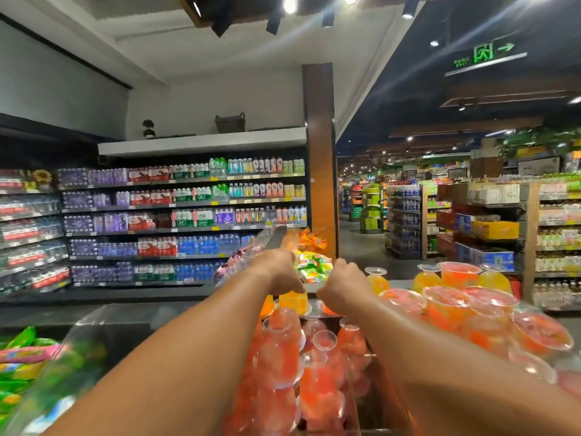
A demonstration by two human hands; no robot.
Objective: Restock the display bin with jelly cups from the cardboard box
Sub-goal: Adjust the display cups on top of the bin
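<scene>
Nearest, red jelly cups lie heaped in the bin, likely so shoppers can grab them. Beyond, the left hand grips an orange cup; the right hand is curled, seemingly on another, though blurred. Snack packets lie farther.

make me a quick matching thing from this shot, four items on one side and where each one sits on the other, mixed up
Things:
1. left hand
2. red jelly cups
3. exit sign
4. bottled water shelves

Places:
A. hanging from the ceiling, upper right
B. on top of a yellow-orange jelly cup, centre
C. along the wall at the left
D. piled low between the two forearms

Pairs: 1-B, 2-D, 3-A, 4-C
</scene>
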